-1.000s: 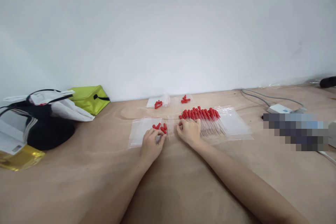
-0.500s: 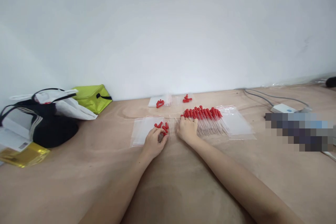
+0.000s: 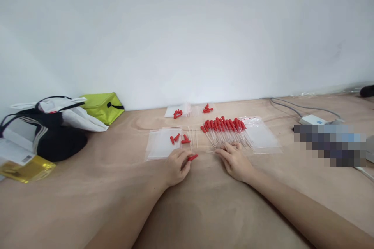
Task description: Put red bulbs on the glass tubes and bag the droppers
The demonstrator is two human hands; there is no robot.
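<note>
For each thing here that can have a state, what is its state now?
left hand: pinching a red cap
right hand: fingers on a clear tube
droppers: lying in a row, caps on
loose caps: lying on a flat bag
green bag: shut

Between my two arms the surface [image 3: 204,210] lies bare, so a grip could pass freely there. Ahead, the row of droppers [image 3: 226,130] and the clear bags [image 3: 163,144] block a straight reach to the wall. To my left, bare wood runs as far as the black bag [image 3: 58,142]. To my right, cables [image 3: 300,111] and a white box [image 3: 312,120] crowd the far side.
</note>
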